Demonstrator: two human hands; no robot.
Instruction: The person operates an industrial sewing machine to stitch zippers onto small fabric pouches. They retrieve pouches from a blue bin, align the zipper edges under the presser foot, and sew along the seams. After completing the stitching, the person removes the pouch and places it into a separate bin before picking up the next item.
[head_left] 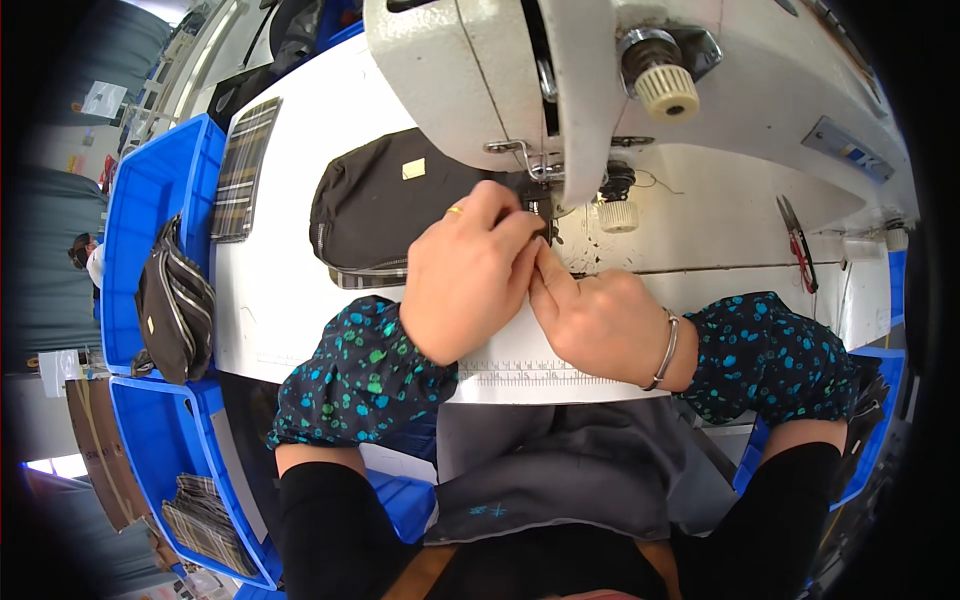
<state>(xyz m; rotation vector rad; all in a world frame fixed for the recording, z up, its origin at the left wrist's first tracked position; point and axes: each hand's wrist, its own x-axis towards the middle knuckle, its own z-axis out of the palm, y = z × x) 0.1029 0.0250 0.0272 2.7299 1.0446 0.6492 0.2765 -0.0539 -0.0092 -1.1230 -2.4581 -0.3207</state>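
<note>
A black fabric bag [370, 200] with a pale label and a zip along its edge lies flat on the white sewing machine table. My left hand [465, 270] is over the bag's right end, fingers bent and pinched close to the presser foot [538, 205]. My right hand [605, 318] meets it there, with thumb and forefinger pressed together. Whatever is between the fingertips is hidden. Above both hands stands the head of the sewing machine [470, 70], its needle area just beyond my fingertips.
Red-and-black thread snips [798, 245] lie at the right. A folded plaid cloth piece [245, 170] lies at the table's left edge. Beside it, a blue bin [150, 180] has another black bag [175, 300] over its rim. A lower blue bin [160, 430] holds plaid pieces [208, 522].
</note>
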